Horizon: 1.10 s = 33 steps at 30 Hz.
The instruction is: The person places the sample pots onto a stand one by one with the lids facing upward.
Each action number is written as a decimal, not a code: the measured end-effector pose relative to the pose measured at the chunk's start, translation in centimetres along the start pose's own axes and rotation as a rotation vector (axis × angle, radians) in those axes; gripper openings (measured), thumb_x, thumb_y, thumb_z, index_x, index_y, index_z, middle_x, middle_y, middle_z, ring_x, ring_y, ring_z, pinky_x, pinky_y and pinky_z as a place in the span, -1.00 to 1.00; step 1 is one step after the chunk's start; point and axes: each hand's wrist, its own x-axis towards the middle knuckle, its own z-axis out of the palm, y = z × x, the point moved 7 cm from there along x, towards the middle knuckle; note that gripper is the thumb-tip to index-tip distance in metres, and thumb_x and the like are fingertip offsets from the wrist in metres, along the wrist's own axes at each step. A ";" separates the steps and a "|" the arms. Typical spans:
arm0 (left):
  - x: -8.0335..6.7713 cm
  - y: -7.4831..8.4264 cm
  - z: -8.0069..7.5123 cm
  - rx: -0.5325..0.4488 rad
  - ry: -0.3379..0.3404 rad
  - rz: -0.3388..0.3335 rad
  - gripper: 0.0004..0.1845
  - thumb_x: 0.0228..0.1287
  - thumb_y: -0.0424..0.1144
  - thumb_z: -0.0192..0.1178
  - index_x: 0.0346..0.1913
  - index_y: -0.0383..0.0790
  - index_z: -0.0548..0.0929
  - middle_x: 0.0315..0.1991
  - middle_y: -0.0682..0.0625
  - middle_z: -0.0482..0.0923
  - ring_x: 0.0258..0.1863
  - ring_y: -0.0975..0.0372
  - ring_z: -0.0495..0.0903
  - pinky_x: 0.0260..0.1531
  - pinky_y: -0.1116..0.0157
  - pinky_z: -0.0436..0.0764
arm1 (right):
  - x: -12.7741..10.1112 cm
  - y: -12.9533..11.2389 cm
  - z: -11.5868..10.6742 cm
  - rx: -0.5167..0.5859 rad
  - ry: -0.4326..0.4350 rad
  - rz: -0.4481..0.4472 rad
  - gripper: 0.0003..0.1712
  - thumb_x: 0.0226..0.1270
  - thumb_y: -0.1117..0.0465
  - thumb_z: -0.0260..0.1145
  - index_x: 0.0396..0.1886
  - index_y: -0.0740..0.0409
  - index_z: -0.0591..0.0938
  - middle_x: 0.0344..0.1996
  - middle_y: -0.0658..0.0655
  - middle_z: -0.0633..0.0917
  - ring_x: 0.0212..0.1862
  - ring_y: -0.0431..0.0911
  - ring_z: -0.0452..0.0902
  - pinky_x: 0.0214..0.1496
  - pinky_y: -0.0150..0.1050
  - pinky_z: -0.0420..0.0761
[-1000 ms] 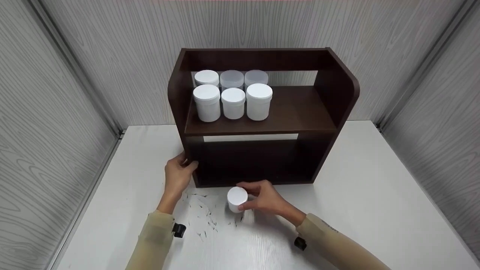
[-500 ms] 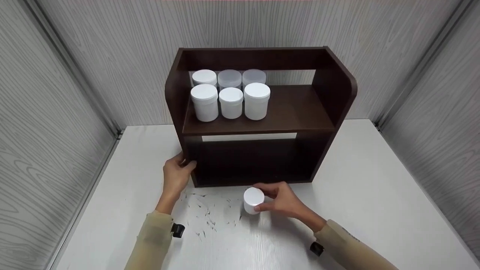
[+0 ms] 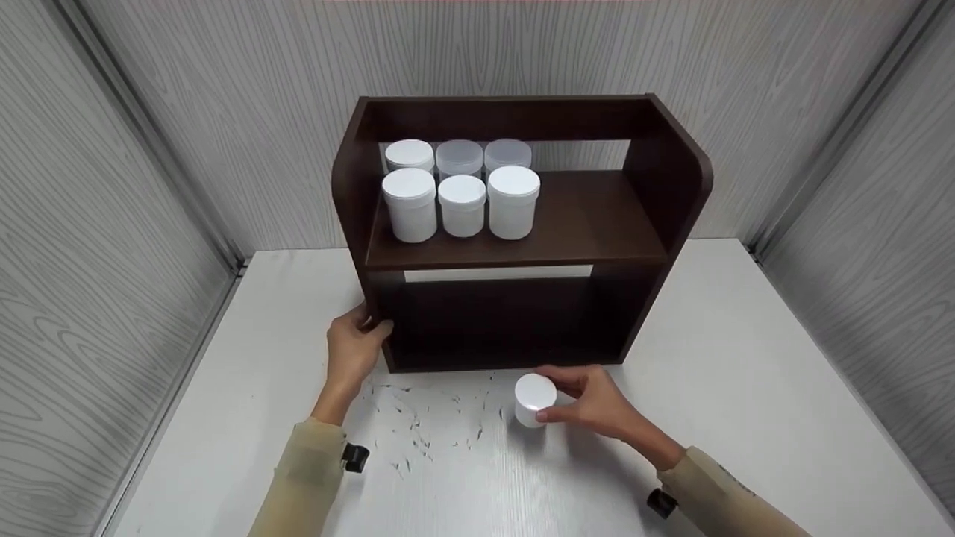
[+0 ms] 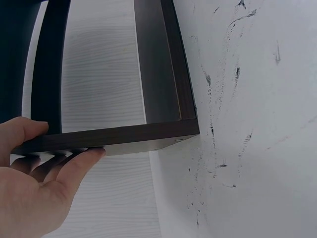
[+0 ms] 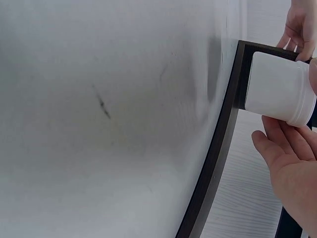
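My left hand (image 3: 352, 350) grips the lower left side panel of a dark brown two-tier shelf (image 3: 604, 212). In the left wrist view, the thumb and fingers of the left hand (image 4: 44, 183) lie on opposite faces of that panel. My right hand (image 3: 600, 403) holds a small white lidded jar (image 3: 531, 409) by its side, just in front of the shelf's bottom edge. The right wrist view shows this jar (image 5: 275, 89) between the fingers and thumb, seemingly raised off the table. On the upper tier stand two rows of lidded jars, among them a tall white jar (image 3: 512, 209) at the front right.
The white table (image 3: 716, 418) has dark scuff marks left of the held jar. Two clear-lidded jars, one of them a grey-topped jar (image 3: 508, 152), stand in the back row. Grey wood-patterned walls (image 3: 821, 134) enclose the table at the back and sides.
My right hand has carried the white jar to the right along the shelf's front edge. The left hand stays on the side panel, and the shelf and its jars keep their places.
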 end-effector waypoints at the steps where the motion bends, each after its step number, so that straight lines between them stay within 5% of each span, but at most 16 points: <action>1: 0.0 0.0 0.0 0.001 0.000 -0.001 -0.38 0.43 -0.39 0.26 0.44 -0.61 0.38 0.35 -0.43 0.50 0.29 -0.19 0.58 0.19 0.09 0.67 | -0.1 -0.1 -0.2 0.000 -0.001 -0.004 -0.27 0.07 0.29 0.72 0.28 0.30 0.69 0.18 0.19 0.74 0.35 0.13 0.57 0.41 -0.17 0.53; 33: 0.1 -0.1 0.0 0.006 -0.007 -0.009 -0.42 0.43 -0.37 0.25 0.43 -0.56 0.44 0.34 -0.39 0.52 0.28 -0.15 0.60 0.19 0.09 0.67 | -2.2 -4.6 -4.2 -0.050 0.041 0.011 -0.21 0.04 0.31 0.72 0.29 0.43 0.63 0.22 0.29 0.70 0.33 0.14 0.57 0.32 -0.24 0.59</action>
